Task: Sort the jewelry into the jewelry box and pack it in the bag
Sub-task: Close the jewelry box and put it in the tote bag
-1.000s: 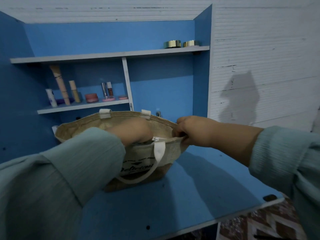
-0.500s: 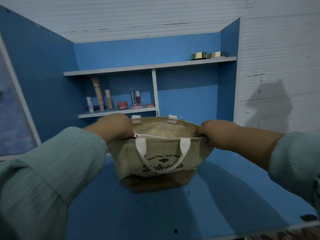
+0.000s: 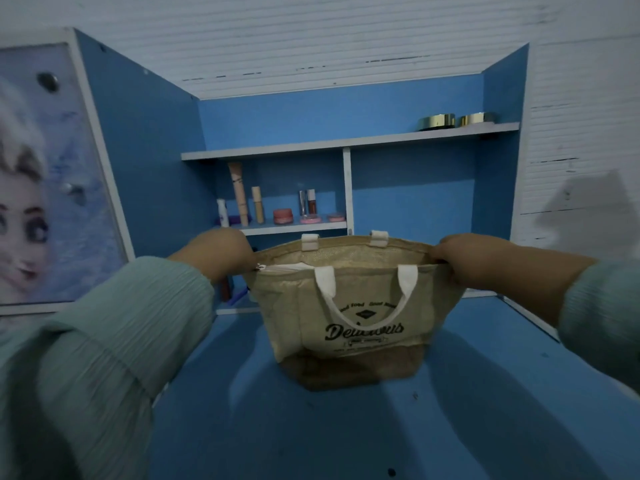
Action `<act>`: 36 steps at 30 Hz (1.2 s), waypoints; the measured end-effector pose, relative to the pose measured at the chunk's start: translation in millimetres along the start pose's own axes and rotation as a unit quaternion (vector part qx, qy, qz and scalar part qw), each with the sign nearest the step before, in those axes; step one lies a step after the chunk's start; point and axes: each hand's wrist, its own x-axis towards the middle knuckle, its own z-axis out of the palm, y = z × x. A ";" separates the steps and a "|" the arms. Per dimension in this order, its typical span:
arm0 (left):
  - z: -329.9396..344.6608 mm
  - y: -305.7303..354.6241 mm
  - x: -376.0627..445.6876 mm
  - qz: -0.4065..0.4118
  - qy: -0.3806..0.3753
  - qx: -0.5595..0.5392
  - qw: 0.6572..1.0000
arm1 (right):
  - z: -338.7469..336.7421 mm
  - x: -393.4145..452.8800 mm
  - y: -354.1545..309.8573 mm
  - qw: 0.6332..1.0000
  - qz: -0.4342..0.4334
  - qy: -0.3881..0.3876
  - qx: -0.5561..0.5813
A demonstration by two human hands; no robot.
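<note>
Both hands, left hand (image 3: 221, 256) and right hand (image 3: 457, 259), grip the bag (image 3: 353, 306) rim on my worktop (image 3: 346, 427), looks like the packing stage, zipping it comes next I guess.

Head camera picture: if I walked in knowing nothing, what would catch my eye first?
Most likely the tan bag with white handles and "Delicious" printed on it, standing mid-desk, its two ends gripped by the left hand and right hand. Next, the big cartoon poster at far left. Behind the bag, a small shelf holds cosmetics, and two gold tins sit on the top shelf at right.
</note>
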 end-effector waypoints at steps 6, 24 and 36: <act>6.1 -9.6 4.1 -0.050 -0.003 -0.113 0.992 | -7.2 11.8 -3.2 1.000 0.009 -0.002 0.023; 110.1 12.7 -13.5 0.063 0.046 -0.701 0.709 | 63.3 17.1 4.0 0.639 0.115 0.053 0.758; 69.1 56.4 44.8 0.017 0.059 -0.819 0.570 | 32.2 66.0 17.0 0.630 0.214 0.205 0.718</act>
